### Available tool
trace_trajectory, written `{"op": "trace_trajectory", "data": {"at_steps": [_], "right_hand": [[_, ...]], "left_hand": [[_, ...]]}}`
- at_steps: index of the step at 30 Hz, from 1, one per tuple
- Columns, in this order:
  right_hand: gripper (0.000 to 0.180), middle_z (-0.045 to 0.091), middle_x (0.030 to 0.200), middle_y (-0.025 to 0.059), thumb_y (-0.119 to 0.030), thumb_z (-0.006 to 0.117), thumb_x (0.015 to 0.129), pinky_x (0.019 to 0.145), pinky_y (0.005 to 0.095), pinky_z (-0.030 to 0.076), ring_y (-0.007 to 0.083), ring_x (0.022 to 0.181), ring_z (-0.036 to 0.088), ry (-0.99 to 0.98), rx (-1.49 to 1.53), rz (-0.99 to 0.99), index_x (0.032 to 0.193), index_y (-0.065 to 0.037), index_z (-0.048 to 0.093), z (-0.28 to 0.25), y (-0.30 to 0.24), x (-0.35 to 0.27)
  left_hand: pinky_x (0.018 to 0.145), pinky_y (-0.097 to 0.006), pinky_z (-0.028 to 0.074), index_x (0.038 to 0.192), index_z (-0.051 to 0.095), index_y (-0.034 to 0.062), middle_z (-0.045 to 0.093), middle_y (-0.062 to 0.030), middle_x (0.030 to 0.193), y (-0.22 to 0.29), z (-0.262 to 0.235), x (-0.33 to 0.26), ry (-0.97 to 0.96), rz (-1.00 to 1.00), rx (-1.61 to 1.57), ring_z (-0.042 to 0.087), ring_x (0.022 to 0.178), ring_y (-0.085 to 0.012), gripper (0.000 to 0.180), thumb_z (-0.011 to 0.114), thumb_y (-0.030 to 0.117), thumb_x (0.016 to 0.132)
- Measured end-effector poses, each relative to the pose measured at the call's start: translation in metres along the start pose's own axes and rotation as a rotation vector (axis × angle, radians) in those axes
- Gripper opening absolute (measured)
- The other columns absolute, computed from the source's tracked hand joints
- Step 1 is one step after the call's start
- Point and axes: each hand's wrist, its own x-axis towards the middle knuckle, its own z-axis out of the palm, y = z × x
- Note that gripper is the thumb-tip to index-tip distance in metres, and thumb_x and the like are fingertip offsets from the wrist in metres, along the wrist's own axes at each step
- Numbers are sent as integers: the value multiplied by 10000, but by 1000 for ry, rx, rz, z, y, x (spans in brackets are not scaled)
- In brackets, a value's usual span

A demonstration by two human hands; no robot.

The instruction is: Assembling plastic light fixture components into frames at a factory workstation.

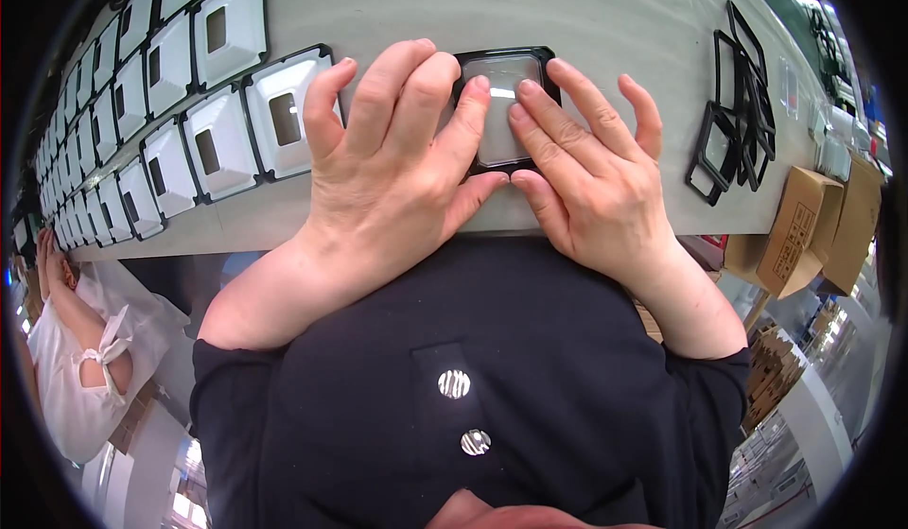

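Note:
In front of me on the table lies a black rectangular frame (506, 53) with rounded corners. A smooth greyish, see-through panel (503, 137) fills its middle. My left hand (383, 156) is over the frame's left side, one fingertip on the panel and the other fingers raised and curved. Fingers of my right hand (601, 174) lie stretched across the right side, two tips on the panel. Both thumbs point toward each other by the near edge. Neither hand grips anything. My fingers cover parts of the frame's left and right sides.
Rows of white sloped housings (219, 141) with black rims and rectangular openings fill the table's left. Several loose black frames (738, 118) lie in a pile at the right. An open cardboard box (794, 236) stands by the right edge. Another person's arm (80, 316) reaches in at far left.

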Motion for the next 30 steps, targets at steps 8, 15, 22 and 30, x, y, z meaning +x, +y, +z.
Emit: {"op": "trace_trajectory", "data": {"at_steps": [8, 15, 22, 30], "right_hand": [[371, 549, 1306, 31, -284, 522, 900, 1093, 455, 169, 254, 1288, 424, -106, -57, 11, 1217, -110, 604, -5, -10, -8], [356, 574, 1253, 81, -76, 571, 826, 1013, 446, 319, 361, 1193, 482, 42, -309, 177, 1180, -104, 606, -11, 71, 46], [320, 593, 1207, 125, -151, 596, 810, 975, 414, 412, 322, 1113, 560, 197, -101, 106, 1119, -74, 619, -7, 96, 105], [467, 555, 1244, 199, -346, 535, 858, 952, 413, 440, 339, 1125, 547, 269, -342, 1051, 1204, -36, 582, -88, 283, -49]], "left_hand": [[995, -429, 218, 1134, 646, 165, 511, -43, 1170, -3, -7, -8, 94, 8, -25, 426, 1160, -234, 487, 661, 451, 740], [977, -425, 257, 1029, 638, 156, 567, -18, 1119, -5, 4, -5, 362, 38, -150, 491, 1120, -201, 296, 603, 198, 737], [907, -419, 332, 964, 645, 116, 548, -65, 1113, -18, -5, -4, 300, 90, -171, 490, 1102, -286, 320, 615, 63, 650], [946, -439, 346, 1012, 628, 74, 533, -96, 1165, -7, -8, 4, 163, 219, -184, 460, 1168, -306, 350, 620, 49, 662]]}}
